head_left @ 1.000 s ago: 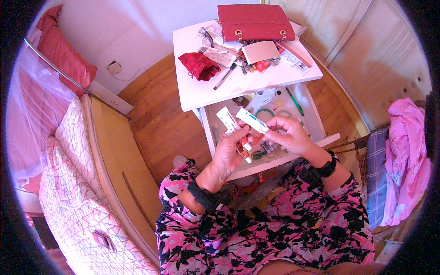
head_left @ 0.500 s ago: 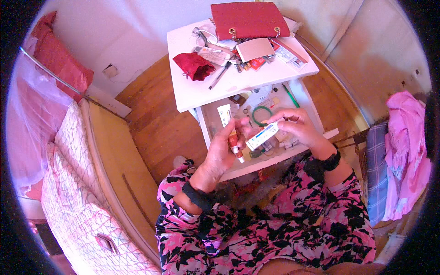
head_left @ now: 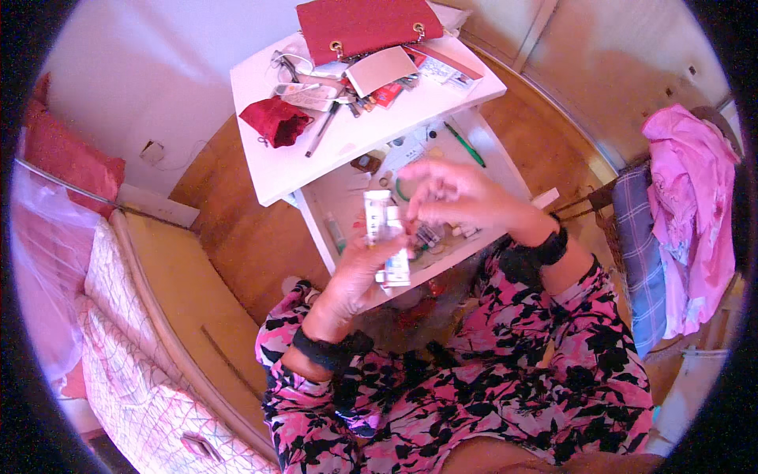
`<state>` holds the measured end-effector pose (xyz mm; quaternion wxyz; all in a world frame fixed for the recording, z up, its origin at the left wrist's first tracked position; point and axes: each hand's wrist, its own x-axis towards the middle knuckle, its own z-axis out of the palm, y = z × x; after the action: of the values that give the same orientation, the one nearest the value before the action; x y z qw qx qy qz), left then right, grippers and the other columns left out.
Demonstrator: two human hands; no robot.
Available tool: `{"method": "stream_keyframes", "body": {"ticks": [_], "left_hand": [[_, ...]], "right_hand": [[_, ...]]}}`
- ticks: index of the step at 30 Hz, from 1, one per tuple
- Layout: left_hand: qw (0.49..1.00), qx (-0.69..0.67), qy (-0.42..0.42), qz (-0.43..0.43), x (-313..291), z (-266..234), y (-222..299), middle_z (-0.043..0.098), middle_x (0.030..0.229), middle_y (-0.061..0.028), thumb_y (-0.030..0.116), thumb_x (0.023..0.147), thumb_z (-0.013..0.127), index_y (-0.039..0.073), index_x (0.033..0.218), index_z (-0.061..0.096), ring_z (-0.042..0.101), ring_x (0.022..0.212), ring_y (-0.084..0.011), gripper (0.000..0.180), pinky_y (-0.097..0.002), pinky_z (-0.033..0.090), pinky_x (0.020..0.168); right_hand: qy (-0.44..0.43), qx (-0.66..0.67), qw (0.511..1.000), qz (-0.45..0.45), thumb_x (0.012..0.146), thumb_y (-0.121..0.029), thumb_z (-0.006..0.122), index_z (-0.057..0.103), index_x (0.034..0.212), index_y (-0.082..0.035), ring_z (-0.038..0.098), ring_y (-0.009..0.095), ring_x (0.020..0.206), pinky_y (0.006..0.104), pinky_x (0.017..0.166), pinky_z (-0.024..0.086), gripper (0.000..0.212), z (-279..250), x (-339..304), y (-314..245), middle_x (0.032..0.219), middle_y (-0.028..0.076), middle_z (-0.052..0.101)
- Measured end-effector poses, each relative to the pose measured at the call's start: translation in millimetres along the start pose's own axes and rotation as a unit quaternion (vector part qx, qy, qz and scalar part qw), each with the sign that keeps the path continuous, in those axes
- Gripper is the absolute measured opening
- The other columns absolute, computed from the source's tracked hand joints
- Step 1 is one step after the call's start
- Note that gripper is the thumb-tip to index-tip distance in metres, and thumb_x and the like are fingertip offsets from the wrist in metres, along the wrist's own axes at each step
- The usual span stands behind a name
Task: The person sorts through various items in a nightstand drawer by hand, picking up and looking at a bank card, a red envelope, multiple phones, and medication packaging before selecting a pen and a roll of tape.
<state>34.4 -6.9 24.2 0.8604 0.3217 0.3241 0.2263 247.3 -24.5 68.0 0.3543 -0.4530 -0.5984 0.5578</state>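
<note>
My left hand (head_left: 355, 272) is closed around two slim items held side by side. One is a mostly white squeeze tube (head_left: 377, 207), its flat end pointing up. The other is a slim white pack (head_left: 399, 272) with blue print, close against the tube; whether it is a tube or a box I cannot tell. Just to the right, my right hand (head_left: 466, 196) hovers over the open drawer (head_left: 312, 229), fingers apart and bent, nothing visible in them. Behind its fingers part of a green ring (head_left: 403, 189) shows. A green pen (head_left: 464, 144) lies farther back in the drawer.
On the white tabletop (head_left: 379, 130) lie a red handbag (head_left: 367, 30), a red pouch (head_left: 272, 121), a pen (head_left: 322, 130), a beige booklet (head_left: 383, 73) and glasses (head_left: 284, 65). A bed (head_left: 150, 355) stands left; pink cloth (head_left: 691, 213) hangs right.
The white pack has passed from my right hand into my left, beside the tube. My right hand has let go and moved up and left. The whole view has shifted.
</note>
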Motion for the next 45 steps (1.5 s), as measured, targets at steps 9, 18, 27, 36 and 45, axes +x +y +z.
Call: {"method": "stream_keyframes", "body": {"ticks": [9, 18, 27, 36, 45], "left_hand": [[0.987, -0.124, 0.079, 0.062, -12, -26, 14, 0.060, 0.075, -0.0088, 0.013, 0.084, 0.052, -0.001, 0.103, 0.050, 0.058, 0.062, -0.0180, 0.023, -0.0271, 0.048, 0.056], [0.984, -0.155, 0.073, 0.048, -20, -36, 15, 0.053, 0.077, -0.0093, 0.006, 0.082, 0.049, -0.003, 0.112, 0.046, 0.050, 0.058, -0.0174, 0.032, -0.0310, 0.046, 0.055], [0.982, -0.169, 0.076, 0.035, -24, -39, 18, 0.053, 0.079, -0.0097, 0.005, 0.081, 0.050, -0.001, 0.110, 0.048, 0.050, 0.059, -0.0179, 0.029, -0.0310, 0.045, 0.056], [0.983, -0.169, 0.074, 0.024, -21, -39, 10, 0.053, 0.081, -0.0106, 0.004, 0.082, 0.049, -0.001, 0.109, 0.048, 0.051, 0.061, -0.0179, 0.028, -0.0305, 0.045, 0.056], [0.981, -0.177, 0.066, 0.029, -22, -43, 10, 0.053, 0.081, -0.0102, 0.004, 0.082, 0.048, -0.001, 0.111, 0.047, 0.051, 0.061, -0.0177, 0.029, -0.0300, 0.046, 0.056]], "right_hand": [[-0.125, -0.470, 0.854, 0.185, 0.077, -0.017, 0.062, 0.060, 0.095, -0.004, 0.059, 0.020, 0.072, 0.0298, 0.065, 0.047, 0.022, -96, 1, 28, 0.082, 0.010, 0.062], [-0.349, -0.501, 0.766, 0.203, 0.067, -0.022, 0.065, 0.061, 0.091, -0.006, 0.059, 0.031, 0.079, 0.0396, 0.068, 0.046, 0.029, -86, -1, 92, 0.086, 0.013, 0.063], [-0.341, -0.485, 0.758, 0.271, 0.073, -0.023, 0.057, 0.061, 0.085, -0.001, 0.059, 0.030, 0.071, 0.0402, 0.065, 0.045, 0.025, -91, -1, 111, 0.078, 0.016, 0.063], [-0.307, -0.350, 0.830, 0.309, 0.073, -0.022, 0.054, 0.059, 0.078, 0.002, 0.058, 0.025, 0.060, 0.0390, 0.056, 0.043, 0.025, -96, -7, 104, 0.067, 0.015, 0.061], [-0.364, -0.511, 0.752, 0.202, 0.071, -0.019, 0.057, 0.061, 0.084, -0.002, 0.059, 0.036, 0.073, 0.0436, 0.065, 0.045, 0.022, -90, -13, 112, 0.079, 0.017, 0.062]]}}
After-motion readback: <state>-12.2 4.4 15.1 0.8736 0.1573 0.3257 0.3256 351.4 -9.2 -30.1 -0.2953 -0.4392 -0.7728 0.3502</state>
